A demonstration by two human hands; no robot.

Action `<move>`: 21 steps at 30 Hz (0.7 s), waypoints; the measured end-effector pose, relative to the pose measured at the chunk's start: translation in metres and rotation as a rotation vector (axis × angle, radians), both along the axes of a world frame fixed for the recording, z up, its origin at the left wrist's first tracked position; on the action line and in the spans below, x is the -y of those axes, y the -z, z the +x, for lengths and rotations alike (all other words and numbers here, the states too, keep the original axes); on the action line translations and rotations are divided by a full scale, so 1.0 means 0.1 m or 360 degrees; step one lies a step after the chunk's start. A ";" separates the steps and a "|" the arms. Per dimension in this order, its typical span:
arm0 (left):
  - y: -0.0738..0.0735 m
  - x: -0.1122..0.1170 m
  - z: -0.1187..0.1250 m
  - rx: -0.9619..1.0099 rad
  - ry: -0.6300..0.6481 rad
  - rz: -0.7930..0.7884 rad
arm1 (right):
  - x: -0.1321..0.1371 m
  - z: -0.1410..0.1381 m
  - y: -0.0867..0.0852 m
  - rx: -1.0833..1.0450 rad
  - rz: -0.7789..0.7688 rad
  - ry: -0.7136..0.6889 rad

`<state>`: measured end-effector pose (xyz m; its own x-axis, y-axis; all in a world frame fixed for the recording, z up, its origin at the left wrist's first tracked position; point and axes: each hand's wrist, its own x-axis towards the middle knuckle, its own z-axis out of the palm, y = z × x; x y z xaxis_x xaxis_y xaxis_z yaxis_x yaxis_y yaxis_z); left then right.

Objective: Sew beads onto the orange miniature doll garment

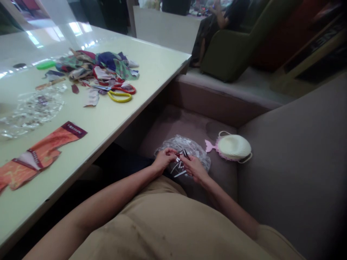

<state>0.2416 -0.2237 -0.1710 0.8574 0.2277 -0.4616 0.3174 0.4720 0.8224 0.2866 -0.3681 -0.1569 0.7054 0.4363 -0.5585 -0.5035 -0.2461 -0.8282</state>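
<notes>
Working low over your lap, you have your left hand (163, 160) and right hand (194, 168) nearly closed and facing each other, fingertips drawn together at a small dark-and-silver bit. You can't tell from this view which hand really has hold of it. Loose silvery strips (177, 168) lie just under your fingers, against a clear plastic bag (199, 156) that holds many more, resting on the sofa seat (173, 131) beyond your hands. So far, only a few strips sit outside the bag, and most are bunched inside it.

Just past your right hand lies a white cup-shaped mask (234, 147) with a pink fish-tail piece (210, 146). To your left runs a cream table (108, 122), carrying an orange printed fabric piece (40, 162) and crumpled clear plastic (32, 112). Farther off on it, scissors with yellow and red handles (120, 94) lie beside a heap of patterned fabric scraps (97, 66), all of it in a loose pile. Well beyond your hands, another person (225, 21) sits in a green armchair (230, 47).
</notes>
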 end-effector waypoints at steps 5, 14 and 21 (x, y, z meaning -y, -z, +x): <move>0.03 -0.01 0.00 0.0040 0.0049 0.0010 | -0.02 -0.02 0.02 -0.0010 -0.0007 0.0004; 0.15 -0.04 -0.02 -0.0005 0.0165 0.0108 | 0.04 0.10 0.11 0.0250 -0.0267 -0.0101; 0.23 -0.11 -0.04 -0.0084 0.0264 0.0154 | 0.23 0.39 0.34 0.0794 -0.0647 -0.0216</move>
<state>0.2377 -0.2125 -0.1945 0.8620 0.1307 -0.4897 0.4282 0.3291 0.8416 0.3252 -0.3912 -0.1906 0.8759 0.3629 -0.3179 -0.0258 -0.6229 -0.7819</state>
